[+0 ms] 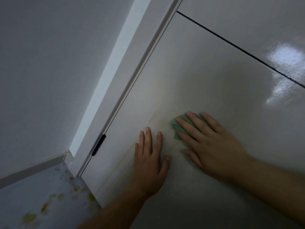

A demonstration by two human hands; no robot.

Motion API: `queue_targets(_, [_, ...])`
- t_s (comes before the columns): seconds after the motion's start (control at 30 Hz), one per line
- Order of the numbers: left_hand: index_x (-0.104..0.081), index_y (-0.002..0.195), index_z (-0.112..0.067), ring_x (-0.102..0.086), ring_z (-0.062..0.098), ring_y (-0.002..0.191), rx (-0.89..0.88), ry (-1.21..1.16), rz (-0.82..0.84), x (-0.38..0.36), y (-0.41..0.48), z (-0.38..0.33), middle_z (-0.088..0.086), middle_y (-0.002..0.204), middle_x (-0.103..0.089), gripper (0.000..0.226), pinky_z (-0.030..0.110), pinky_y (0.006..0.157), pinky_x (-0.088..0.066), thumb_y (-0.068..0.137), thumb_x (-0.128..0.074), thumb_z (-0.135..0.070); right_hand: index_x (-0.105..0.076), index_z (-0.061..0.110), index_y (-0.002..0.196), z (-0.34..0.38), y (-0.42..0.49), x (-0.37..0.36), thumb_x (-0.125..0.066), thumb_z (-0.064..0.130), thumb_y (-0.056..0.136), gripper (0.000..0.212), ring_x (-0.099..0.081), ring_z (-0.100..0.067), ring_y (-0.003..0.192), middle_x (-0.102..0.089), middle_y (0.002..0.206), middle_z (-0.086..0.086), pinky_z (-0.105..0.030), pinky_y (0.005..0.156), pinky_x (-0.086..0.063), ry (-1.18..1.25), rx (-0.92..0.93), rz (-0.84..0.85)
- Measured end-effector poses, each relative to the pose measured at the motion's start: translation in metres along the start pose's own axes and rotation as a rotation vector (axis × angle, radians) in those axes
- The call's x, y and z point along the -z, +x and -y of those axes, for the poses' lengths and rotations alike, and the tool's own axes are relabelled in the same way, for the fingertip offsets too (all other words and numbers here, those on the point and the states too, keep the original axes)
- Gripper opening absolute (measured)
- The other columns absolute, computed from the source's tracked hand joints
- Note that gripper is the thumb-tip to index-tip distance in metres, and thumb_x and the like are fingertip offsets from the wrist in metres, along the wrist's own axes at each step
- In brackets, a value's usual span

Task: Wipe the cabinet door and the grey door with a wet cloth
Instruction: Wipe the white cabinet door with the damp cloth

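Note:
A glossy pale cabinet door (206, 76) fills most of the tilted view, with faint yellowish streaks running down it near my hands. My right hand (211, 142) presses a green cloth (179, 128) flat against the door with straight, spread fingers; most of the cloth is hidden under the palm. Just to its left, my left hand (150, 156) rests flat on the door, fingers straight, holding nothing. No grey door can be told apart here.
A dark gap (239, 47) separates this door from the panel above. A white frame strip (132, 66) with a black hinge (98, 145) borders the door on the left, then a plain wall (49, 71). A speckled, yellow-stained surface (41, 204) lies at the lower left.

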State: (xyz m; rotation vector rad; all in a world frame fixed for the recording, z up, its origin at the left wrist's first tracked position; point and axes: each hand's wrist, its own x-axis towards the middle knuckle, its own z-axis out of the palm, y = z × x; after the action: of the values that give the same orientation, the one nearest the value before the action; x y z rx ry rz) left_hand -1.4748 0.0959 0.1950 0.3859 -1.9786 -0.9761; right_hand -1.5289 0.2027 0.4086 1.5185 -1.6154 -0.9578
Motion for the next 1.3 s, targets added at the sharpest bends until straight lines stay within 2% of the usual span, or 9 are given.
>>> queue_targets(0.1, [0.019, 0.157, -0.044, 0.023, 0.021, 0.156, -0.004, 0.018, 0.032, 0.003, 0.0, 0.002, -0.001, 0.169, 0.024, 0.074, 0.056, 0.126, -0.012, 0.101, -0.026, -0.06, -0.044, 0.013, 0.152, -0.008, 0.079, 0.004, -0.029, 0.047, 0.099, 0.065, -0.026, -0.036, 0.152, -0.032, 0.163, -0.013, -0.053, 0.124, -0.017, -0.054, -0.018, -0.044])
queue_targets(0.23, [0.026, 0.154, -0.044, 0.028, 0.02, 0.154, 0.002, 0.053, 0.068, 0.004, -0.004, 0.003, -0.001, 0.166, 0.031, 0.074, 0.052, 0.128, -0.006, 0.101, -0.022, -0.063, -0.032, 0.015, 0.158, -0.001, 0.141, 0.01, -0.012, 0.05, 0.097, 0.073, -0.014, -0.036, 0.155, -0.02, 0.167, -0.013, -0.054, 0.125, -0.009, -0.093, -0.07, 0.006])
queue_targets(0.4, [0.03, 0.153, -0.042, 0.032, 0.021, 0.152, 0.005, 0.087, 0.14, 0.001, -0.019, 0.003, 0.0, 0.164, 0.036, 0.078, 0.053, 0.128, -0.004, 0.1, -0.024, -0.059, -0.05, 0.012, 0.148, 0.019, 0.09, -0.01, -0.028, 0.045, 0.095, 0.066, -0.03, -0.036, 0.15, -0.037, 0.161, -0.013, -0.054, 0.123, -0.021, -0.022, 0.086, -0.006])
queue_targets(0.5, [0.032, 0.151, -0.047, 0.033, 0.02, 0.152, 0.014, 0.062, 0.145, 0.003, -0.02, 0.003, -0.001, 0.165, 0.035, 0.076, 0.053, 0.127, -0.004, 0.098, -0.022, -0.061, -0.054, 0.013, 0.145, 0.019, 0.113, -0.009, -0.027, 0.047, 0.094, 0.068, -0.035, -0.036, 0.148, -0.043, 0.158, -0.011, -0.053, 0.122, -0.025, -0.009, 0.102, -0.007])
queue_targets(0.67, [0.037, 0.146, -0.051, 0.037, 0.016, 0.149, 0.002, 0.059, 0.201, 0.013, -0.019, 0.006, -0.007, 0.161, 0.042, 0.073, 0.048, 0.128, 0.002, 0.099, -0.018, -0.063, -0.037, 0.015, 0.156, 0.035, 0.169, -0.011, -0.022, 0.056, 0.101, 0.07, -0.016, -0.035, 0.155, -0.024, 0.167, -0.009, -0.052, 0.126, -0.003, -0.077, 0.059, 0.011])
queue_targets(0.83, [0.029, 0.154, -0.039, 0.034, 0.02, 0.151, -0.003, 0.068, 0.185, 0.006, -0.02, 0.007, 0.0, 0.164, 0.036, 0.078, 0.054, 0.128, -0.005, 0.1, -0.022, -0.062, -0.048, 0.014, 0.15, 0.031, 0.108, -0.014, -0.023, 0.052, 0.098, 0.069, -0.026, -0.034, 0.152, -0.035, 0.162, -0.01, -0.053, 0.125, -0.016, -0.008, 0.116, 0.037])
queue_targets(1.0, [0.024, 0.156, -0.041, 0.028, 0.023, 0.154, -0.03, 0.056, 0.128, -0.001, -0.021, 0.01, -0.002, 0.166, 0.034, 0.077, 0.055, 0.127, -0.006, 0.1, -0.024, -0.062, -0.042, 0.014, 0.154, -0.005, 0.021, 0.006, -0.034, 0.046, 0.105, 0.059, -0.018, -0.033, 0.155, -0.026, 0.166, -0.009, -0.054, 0.125, -0.015, -0.01, -0.252, -0.097])
queue_targets(1.2, [0.017, 0.16, -0.037, 0.024, 0.027, 0.155, -0.014, 0.051, 0.101, -0.009, -0.02, 0.011, 0.003, 0.168, 0.027, 0.076, 0.057, 0.125, -0.006, 0.101, -0.025, -0.063, -0.038, 0.014, 0.156, 0.038, -0.082, -0.015, -0.034, 0.045, 0.106, 0.059, -0.017, -0.03, 0.155, -0.022, 0.168, -0.007, -0.051, 0.125, -0.018, 0.026, -0.107, 0.019])
queue_targets(1.3, [0.013, 0.161, -0.031, 0.023, 0.029, 0.156, 0.007, 0.065, 0.062, -0.016, -0.019, 0.005, 0.008, 0.169, 0.023, 0.078, 0.055, 0.124, -0.002, 0.101, -0.027, -0.062, -0.036, 0.016, 0.157, -0.005, -0.076, 0.001, -0.036, 0.042, 0.105, 0.058, -0.018, -0.032, 0.155, -0.022, 0.168, -0.007, -0.054, 0.124, -0.016, -0.044, -0.301, -0.064])
